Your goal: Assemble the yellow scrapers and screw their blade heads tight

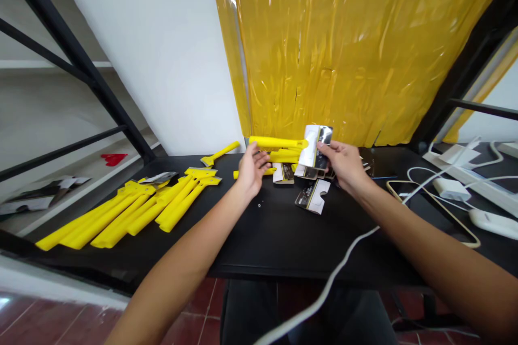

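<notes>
My right hand pinches a white and black cardboard sleeve that sits around the head of a yellow scraper. The scraper's handle points left, level above the table. At the handle's end is my left hand, fingers apart, with a fingertip at or near the handle; contact is hard to make out. Beneath and behind lie more yellow scrapers and printed cards, partly hidden. A loose cardboard sleeve with a notch rests on the black table below my right hand.
Several yellow scrapers are piled at the left, and one scraper lies behind them. A phone-like framed object, a white charger and cables occupy the right. One white cable crosses the table's front edge. Yellow plastic sheeting hangs behind.
</notes>
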The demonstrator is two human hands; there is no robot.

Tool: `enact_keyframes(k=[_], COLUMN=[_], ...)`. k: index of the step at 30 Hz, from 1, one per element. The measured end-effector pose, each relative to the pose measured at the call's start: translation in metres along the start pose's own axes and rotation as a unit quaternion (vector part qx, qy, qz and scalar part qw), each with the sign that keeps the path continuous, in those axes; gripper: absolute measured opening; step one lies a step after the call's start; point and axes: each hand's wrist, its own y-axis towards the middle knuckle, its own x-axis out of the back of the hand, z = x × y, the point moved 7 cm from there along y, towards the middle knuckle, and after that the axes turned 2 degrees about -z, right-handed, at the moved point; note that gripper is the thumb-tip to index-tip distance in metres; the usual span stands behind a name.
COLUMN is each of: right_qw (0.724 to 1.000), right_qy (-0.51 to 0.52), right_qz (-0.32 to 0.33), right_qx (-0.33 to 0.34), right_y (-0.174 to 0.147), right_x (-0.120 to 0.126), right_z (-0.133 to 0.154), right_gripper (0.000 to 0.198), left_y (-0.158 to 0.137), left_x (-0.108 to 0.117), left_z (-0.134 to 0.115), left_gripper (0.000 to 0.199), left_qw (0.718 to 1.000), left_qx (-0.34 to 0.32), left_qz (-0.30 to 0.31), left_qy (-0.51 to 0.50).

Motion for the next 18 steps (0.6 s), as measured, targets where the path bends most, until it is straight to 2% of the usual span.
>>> enact_keyframes(k=[2,3,5,7,10,12,15,16,18], right_qw=[0.998,0.997,0.995,0.992,0.979,0.967,0.947,0.93,0.878], right_qy=[-0.038,-0.057,-0.094,-0.127,-0.2,-0.252,-0.321,-0.368,-0.479], right_qz=[-0.041,-0.045,-0.039,-0.013,0.016,0.014,0.002,-0.001,0.01], right_qx=[0.014,0.008,-0.009,-0.026,-0.03,-0.026,-0.006,0.008,0.027], right_y=[0.012,0.016,0.018,0.016,0.013,0.014,0.02,0.021,0.023], right_x=[0.017,0.021,0.022,0.015,0.006,0.007,0.015,0.018,0.019], right_z=[0.003,0.002,-0.005,-0.015,-0.029,-0.032,-0.025,-0.02,-0.013], right_gripper=[0.027,0.026,0.027,0.03,0.033,0.034,0.031,0.032,0.038], left_y=[0.009,0.009,0.005,-0.003,-0.013,-0.015,-0.014,-0.014,-0.014], left_x=[0.019,0.022,0.012,-0.006,-0.02,-0.021,-0.02,-0.02,-0.02], left_z=[-0.026,-0.038,-0.05,-0.043,-0.015,0.0,0.008,0.009,0.008], left_gripper=[0.023,0.022,0.025,0.029,0.03,0.031,0.033,0.033,0.033], left_qw=[0.984,0.964,0.91,0.843,0.748,0.715,0.706,0.706,0.7], left_qx=[-0.128,-0.199,-0.318,-0.38,-0.382,-0.362,-0.349,-0.349,-0.353], left_qz=[-0.09,-0.104,-0.049,0.062,0.18,0.212,0.226,0.227,0.226], left_qy=[0.084,0.141,0.263,0.377,0.512,0.56,0.574,0.573,0.579])
